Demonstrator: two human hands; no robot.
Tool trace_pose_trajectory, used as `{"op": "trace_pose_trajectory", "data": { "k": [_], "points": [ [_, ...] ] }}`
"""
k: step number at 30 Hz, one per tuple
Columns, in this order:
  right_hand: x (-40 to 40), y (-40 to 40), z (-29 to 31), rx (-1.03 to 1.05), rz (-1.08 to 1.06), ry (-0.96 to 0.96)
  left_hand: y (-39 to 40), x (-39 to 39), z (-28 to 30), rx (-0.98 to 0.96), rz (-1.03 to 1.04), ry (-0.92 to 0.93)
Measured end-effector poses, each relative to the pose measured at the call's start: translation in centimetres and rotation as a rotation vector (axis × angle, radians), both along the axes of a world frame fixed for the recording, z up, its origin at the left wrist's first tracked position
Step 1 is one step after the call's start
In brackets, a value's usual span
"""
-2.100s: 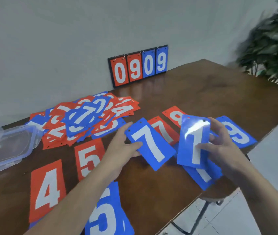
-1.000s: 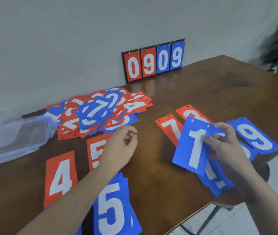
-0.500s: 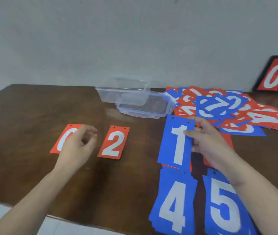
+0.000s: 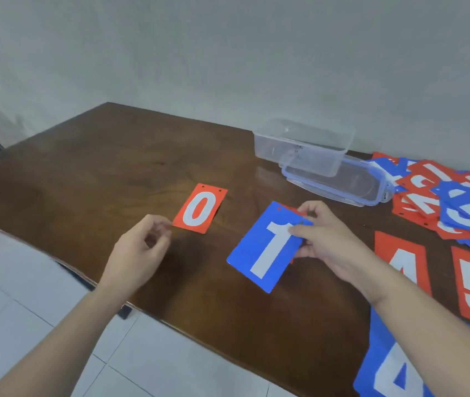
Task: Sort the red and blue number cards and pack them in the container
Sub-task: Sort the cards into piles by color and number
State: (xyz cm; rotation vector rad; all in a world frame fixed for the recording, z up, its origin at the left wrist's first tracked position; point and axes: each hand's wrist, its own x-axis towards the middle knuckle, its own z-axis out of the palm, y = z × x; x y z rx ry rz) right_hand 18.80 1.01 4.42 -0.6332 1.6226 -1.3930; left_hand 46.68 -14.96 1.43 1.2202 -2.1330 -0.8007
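Hiding under blue 1 card, pinched by right hand: red card, number unreadable. Left hand hovering, loosely curled, holding nothing. Lying beyond: clear container, holding nothing visible.

Landmark: we place everything from the red 0 card.
Left and behind it: we see bare table to the edges, open passage.
Right, near: right hand holding the blue 1 card blocks us.
Right, behind: clear container and lid.
Far right: card heap, red 4 card.
Front: left hand, loosely curled.
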Motion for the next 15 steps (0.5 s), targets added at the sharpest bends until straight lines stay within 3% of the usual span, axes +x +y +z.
{"op": "trace_pose_trajectory", "data": {
  "k": [8,15],
  "points": [
    [6.3,-5.4,-1.1,0.101,0.306,0.254,-1.5,2.9,-1.3,-0.037,0.03,0.066],
    [8.8,-6.3,-3.5,0.136,0.466,1.112,-1.7,3.4,-1.8,-0.094,-0.065,0.024]
  ]
}}
